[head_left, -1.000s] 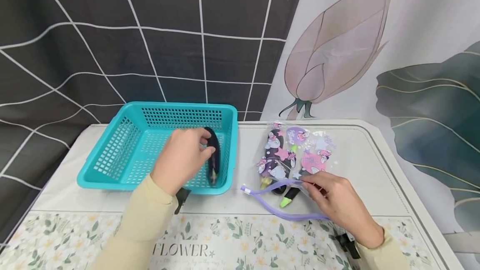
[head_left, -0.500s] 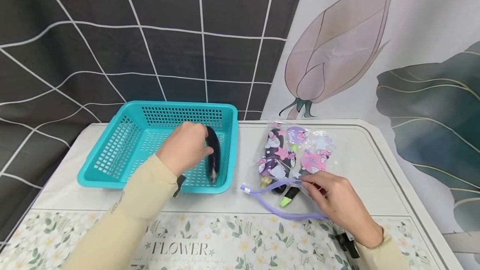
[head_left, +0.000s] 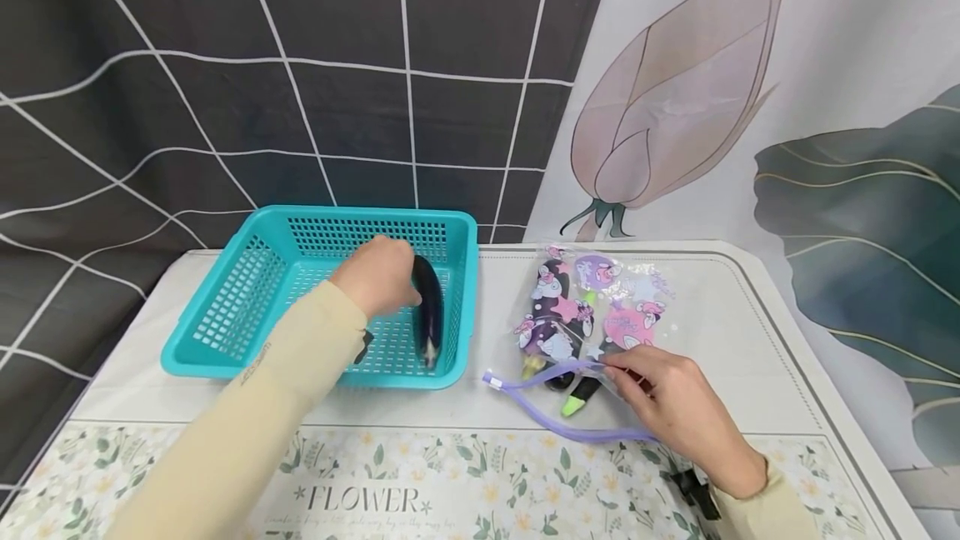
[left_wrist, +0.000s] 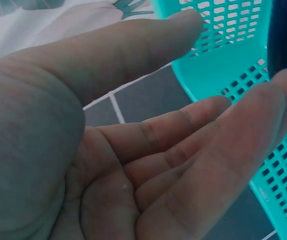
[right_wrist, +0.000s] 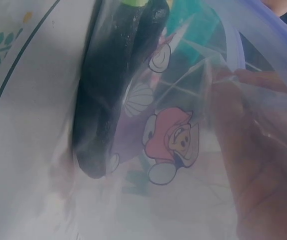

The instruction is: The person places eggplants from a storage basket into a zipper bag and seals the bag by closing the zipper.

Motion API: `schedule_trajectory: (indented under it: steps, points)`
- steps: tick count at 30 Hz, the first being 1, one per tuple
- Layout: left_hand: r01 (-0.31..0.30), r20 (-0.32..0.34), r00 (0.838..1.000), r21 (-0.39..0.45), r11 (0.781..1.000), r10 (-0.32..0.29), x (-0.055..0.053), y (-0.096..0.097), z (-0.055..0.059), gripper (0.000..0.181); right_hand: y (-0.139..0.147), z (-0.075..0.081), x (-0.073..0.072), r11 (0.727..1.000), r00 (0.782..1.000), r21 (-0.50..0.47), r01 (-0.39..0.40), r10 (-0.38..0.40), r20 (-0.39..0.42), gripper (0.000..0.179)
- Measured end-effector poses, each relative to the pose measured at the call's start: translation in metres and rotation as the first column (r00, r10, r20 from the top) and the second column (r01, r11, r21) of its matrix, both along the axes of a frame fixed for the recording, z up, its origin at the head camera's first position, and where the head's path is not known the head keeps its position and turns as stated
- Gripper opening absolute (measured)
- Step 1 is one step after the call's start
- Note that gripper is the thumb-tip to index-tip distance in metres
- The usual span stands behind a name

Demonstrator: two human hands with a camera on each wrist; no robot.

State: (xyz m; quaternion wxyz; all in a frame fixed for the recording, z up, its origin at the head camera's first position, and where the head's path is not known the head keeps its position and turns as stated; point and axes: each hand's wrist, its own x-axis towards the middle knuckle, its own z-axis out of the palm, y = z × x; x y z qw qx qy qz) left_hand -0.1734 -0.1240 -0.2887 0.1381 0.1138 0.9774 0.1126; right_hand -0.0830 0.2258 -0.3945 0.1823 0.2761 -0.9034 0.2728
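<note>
A dark eggplant (head_left: 428, 302) lies lengthwise along the right side of the turquoise basket (head_left: 471, 298). My left hand (head_left: 377, 275) is over the basket, just left of the eggplant. In the left wrist view its thumb and fingers are spread apart with nothing between them, and the eggplant (left_wrist: 285, 35) shows beyond the fingertips. My right hand (head_left: 678, 398) pinches the upper edge of a clear printed zipper bag (head_left: 628, 323) beside its purple closure (head_left: 536, 415). The bag's mouth gapes toward me. Inside lie several dark eggplants, one with a bright green tip (right_wrist: 133, 2).
A white table cover with a flowered band (head_left: 420, 473) lies under everything. A dark grid-patterned curtain (head_left: 337, 107) hangs behind the basket, and a pale curtain with a flower print (head_left: 675, 107) behind the bag.
My left hand has shifted slightly forward over the basket, and its fingers have turned down out of the head view. The eggplant there and my right hand on the bag have stayed put.
</note>
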Motion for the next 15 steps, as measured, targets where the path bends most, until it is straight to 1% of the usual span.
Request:
schedule_trajectory:
  steps: [5, 7, 12, 15]
  points:
    - [-0.002, 0.041, 0.999, -0.03, 1.0, 0.004, -0.01, 0.0, -0.004, 0.035, 0.0, -0.001, 0.0, 1.0, 1.0, 0.004, 0.0, 0.0, 0.0, 0.017]
    - [-0.003, 0.074, 0.997, -0.033, 0.999, 0.005, -0.012, 0.001, -0.005, 0.034, 0.001, -0.001, 0.0, 1.0, 1.0, 0.007, 0.002, -0.002, -0.001, 0.017]
    - [-0.016, 0.166, 0.986, -0.028, 0.999, 0.02, -0.017, 0.002, -0.01, 0.035, 0.001, -0.002, 0.0, 1.0, 1.0, 0.012, 0.002, -0.002, -0.006, 0.018]
    - [-0.011, 0.191, 0.981, -0.046, 0.999, 0.019, -0.02, 0.002, -0.014, 0.037, 0.001, -0.002, 0.0, 1.0, 1.0, 0.013, -0.001, 0.001, -0.006, 0.017]
